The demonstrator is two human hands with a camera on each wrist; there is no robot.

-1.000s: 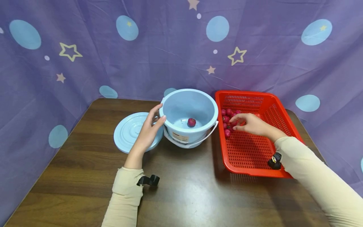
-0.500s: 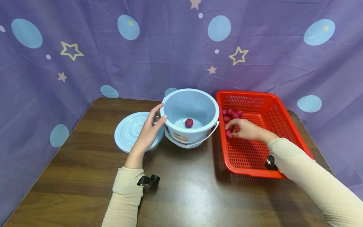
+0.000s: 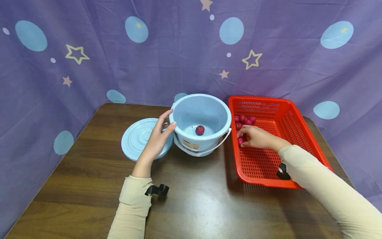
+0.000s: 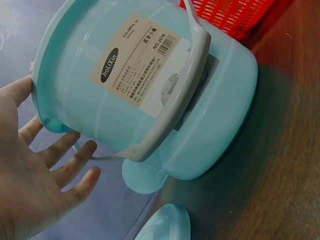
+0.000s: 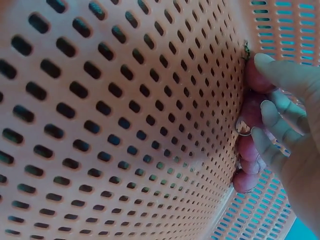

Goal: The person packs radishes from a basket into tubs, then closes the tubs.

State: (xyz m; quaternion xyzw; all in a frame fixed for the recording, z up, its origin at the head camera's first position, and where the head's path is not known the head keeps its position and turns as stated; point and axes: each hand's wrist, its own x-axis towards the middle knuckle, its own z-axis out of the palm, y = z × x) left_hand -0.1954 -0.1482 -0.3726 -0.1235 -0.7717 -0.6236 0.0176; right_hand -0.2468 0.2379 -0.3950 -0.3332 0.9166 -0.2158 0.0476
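Note:
My left hand [image 3: 157, 141] touches the rim of a light blue bucket [image 3: 206, 143], fingers extended along its left side. In the left wrist view the fingertips [image 4: 89, 148] spread beside the bucket's rim. One red radish [image 3: 200, 130] lies on the bucket's bottom. On the right, my right hand [image 3: 259, 137] reaches into a red basket [image 3: 262, 181], its thumb and fingers around a radish [image 3: 240, 141] near the left wall. The right wrist view has the thumb against this radish [image 5: 259, 80], with more radishes [image 5: 246, 181] lined up by the wall.
A round light blue lid [image 3: 134, 141] lies left of the bucket, partly behind the left hand and wrist. The bucket's white handle [image 3: 219, 142] hangs down its front. Bucket and basket stand side by side on a brown wooden table [image 3: 191, 199], before a purple curtain [image 3: 179, 49].
My right hand has moved left and down in the basket, from hovering over the radishes to closing around the front one. The left hand has stayed at the bucket's rim.

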